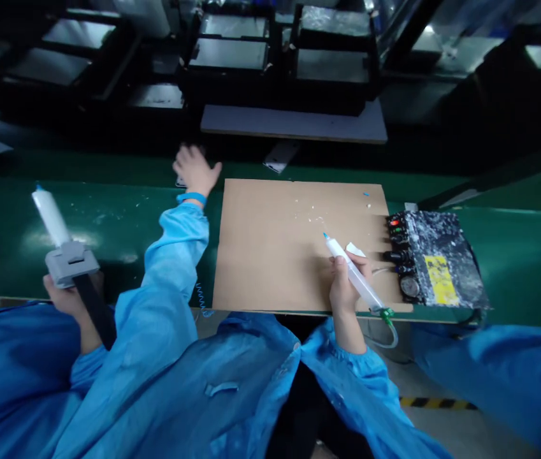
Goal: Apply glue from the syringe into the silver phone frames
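Two hands work: right hand closed on syringe over cardboard; left hand open, beyond it. Glue may drip from the tilted tip below this grip.

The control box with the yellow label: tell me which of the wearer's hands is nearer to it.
Right. The right hand holds a syringe just beside the control box; the left hand reaches far across the cardboard sheet.

One head-worn view, looking forward and down over the work surface.

The camera sits close above the person's blue sleeves, facing across a flat brown cardboard sheet on the green conveyor belt toward dark stacked trays behind.
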Demonstrator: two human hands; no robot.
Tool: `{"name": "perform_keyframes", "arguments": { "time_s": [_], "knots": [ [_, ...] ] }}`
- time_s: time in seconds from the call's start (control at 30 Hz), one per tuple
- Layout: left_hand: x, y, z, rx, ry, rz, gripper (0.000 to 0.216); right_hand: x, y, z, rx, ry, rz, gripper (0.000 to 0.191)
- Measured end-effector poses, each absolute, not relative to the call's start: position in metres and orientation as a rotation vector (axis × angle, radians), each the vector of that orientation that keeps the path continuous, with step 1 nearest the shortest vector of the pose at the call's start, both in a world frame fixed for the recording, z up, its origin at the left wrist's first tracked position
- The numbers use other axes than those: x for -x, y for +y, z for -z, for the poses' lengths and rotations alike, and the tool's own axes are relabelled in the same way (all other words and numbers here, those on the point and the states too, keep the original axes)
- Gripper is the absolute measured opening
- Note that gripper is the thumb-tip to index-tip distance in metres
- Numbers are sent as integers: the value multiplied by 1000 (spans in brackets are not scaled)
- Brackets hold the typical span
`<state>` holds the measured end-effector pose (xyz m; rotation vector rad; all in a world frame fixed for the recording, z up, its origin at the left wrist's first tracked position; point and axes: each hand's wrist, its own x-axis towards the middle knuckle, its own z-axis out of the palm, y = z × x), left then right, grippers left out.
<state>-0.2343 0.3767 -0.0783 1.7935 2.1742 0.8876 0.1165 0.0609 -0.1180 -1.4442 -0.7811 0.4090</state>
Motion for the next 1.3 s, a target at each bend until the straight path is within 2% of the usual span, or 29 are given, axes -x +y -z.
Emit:
{"name": "perform_keyframes", "arguments": {
  "time_s": [0.07,0.17,0.27,0.43,0.53,0.63,0.8,0.9,0.97,1.1,1.3],
  "knots": [
    [270,369,79,-1625,2277,-760,119,-122,51,113,1429,-770,-394,49],
    [295,361,67,-1632,2336,-678,104,-143,36,100,1480,-799,-265,47],
    [294,359,46,-1658,2365,-657,101,-172,19,87,1589,-886,-164,40],
    [277,339,26,-1709,2401,-733,91,-193,-11,84,1796,-1024,-268,33],
    [259,301,31,-1883,2187,-785,98,-186,-23,86,1842,-1029,-285,32],
    [228,252,37,-2135,1670,-761,107,-182,-27,84,1876,-1051,-282,29],
    [184,202,38,-2387,1106,-249,90,-190,-29,76,1895,-1128,-197,28],
    [181,197,42,-2439,1040,-263,80,-190,-33,74,1868,-1102,-92,28],
    [182,195,50,-2394,1232,-386,76,-183,-36,74,1831,-1092,-54,29],
    [167,187,75,-2295,1558,-449,91,-152,-26,73,1739,-1053,-101,34],
    [137,190,93,-2280,1120,-483,101,-99,30,75,1476,-1108,-458,38]
  ]
}}
